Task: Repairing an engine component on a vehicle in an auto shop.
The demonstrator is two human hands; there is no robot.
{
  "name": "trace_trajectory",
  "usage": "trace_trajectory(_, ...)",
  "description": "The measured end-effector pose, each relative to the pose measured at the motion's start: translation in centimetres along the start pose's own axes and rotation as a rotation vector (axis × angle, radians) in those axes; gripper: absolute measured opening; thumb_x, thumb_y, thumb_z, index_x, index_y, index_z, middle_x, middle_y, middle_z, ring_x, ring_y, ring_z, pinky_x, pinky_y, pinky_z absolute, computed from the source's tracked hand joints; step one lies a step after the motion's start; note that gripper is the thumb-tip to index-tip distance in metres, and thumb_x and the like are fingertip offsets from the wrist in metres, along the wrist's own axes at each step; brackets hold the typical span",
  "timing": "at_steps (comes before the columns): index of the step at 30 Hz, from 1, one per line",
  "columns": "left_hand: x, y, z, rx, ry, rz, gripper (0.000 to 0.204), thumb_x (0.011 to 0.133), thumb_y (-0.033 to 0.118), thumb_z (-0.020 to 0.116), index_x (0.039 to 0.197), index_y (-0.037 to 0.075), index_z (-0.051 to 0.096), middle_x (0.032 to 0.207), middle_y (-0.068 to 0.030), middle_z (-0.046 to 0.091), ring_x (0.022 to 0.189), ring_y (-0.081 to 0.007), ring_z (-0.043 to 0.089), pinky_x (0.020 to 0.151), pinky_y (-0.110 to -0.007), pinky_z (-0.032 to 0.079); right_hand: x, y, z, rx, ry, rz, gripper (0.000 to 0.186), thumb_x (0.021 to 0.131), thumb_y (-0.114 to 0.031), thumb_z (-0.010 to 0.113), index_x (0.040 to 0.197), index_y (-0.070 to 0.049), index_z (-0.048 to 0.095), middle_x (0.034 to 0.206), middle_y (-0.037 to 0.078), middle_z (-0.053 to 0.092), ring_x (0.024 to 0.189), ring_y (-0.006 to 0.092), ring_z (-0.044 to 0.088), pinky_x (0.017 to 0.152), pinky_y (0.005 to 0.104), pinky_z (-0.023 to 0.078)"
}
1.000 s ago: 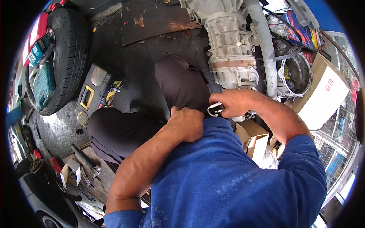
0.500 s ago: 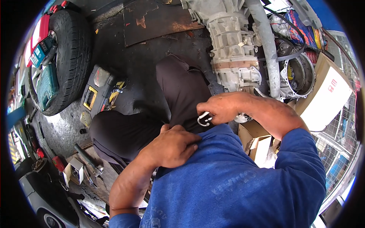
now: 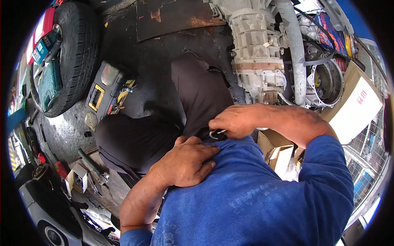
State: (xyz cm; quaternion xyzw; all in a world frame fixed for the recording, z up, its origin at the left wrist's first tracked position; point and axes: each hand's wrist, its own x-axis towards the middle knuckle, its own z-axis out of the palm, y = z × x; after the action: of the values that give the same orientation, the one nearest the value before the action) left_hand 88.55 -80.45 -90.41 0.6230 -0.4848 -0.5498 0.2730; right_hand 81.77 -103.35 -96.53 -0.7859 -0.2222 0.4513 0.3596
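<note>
At my waist, my right hand is closed around a silver carabiner; part of its curved metal shows below the thumb and the rest is hidden. My left hand lies against the front of my blue shirt, with bent fingers gripping the cloth near the hem. Both hands are close to the top of my dark trousers. My bent knees point away from me and to the left.
Ahead to the right lies a large grey gearbox, beside a metal pipe and an open round housing. A tyre and a tool case are on the left. Cardboard boxes sit by my right side.
My right hand has moved slightly left and down toward my waist with the carabiner, which now shows less. The left hand has stayed on the shirt, shifting slightly.
</note>
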Motion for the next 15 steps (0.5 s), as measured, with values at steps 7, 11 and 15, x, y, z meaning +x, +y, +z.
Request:
trace_trajectory(7, -1.3, -0.6, -0.9, 0.017, 0.063, -0.029, 0.042, 0.087, 0.022, 0.061, 0.124, 0.001, 0.061, 0.117, -0.0144, 0.066, 0.11, -0.0293, 0.056, 0.098, -0.045, 0.039, -0.9, -0.2, -2.3, -0.138, -0.16, -0.006, 0.038, 0.069, -0.008, 0.065, 0.106, -0.007, 0.061, 0.094, 0.016, 0.065, 0.097, 0.0355, 0.063, 0.08, 0.0464, 0.051)
trace_trajectory(11, -7.1, -0.5, -6.1, 0.102, 0.484, 0.105, 0.042, 0.083, 0.019, 0.065, 0.12, -0.002, 0.061, 0.114, -0.0165, 0.066, 0.107, -0.0309, 0.059, 0.094, -0.042, 0.044, 2.1, 0.0, -5.0, -0.181, -0.053, -0.115, 0.043, 0.073, -0.013, 0.069, 0.115, -0.008, 0.062, 0.105, 0.014, 0.064, 0.102, 0.0348, 0.061, 0.087, 0.0449, 0.05)
trace_trajectory(15, -15.0, -5.1, -10.6, -0.248, 1.134, -0.068, 0.042, 0.085, 0.018, 0.066, 0.12, -0.004, 0.059, 0.11, -0.0156, 0.066, 0.103, -0.0198, 0.061, 0.091, -0.032, 0.046, 10.6, -1.0, -8.6, 0.014, 0.232, -0.145, 0.039, 0.082, -0.019, 0.064, 0.118, -0.004, 0.061, 0.107, 0.016, 0.065, 0.104, 0.0334, 0.062, 0.091, 0.0418, 0.049)
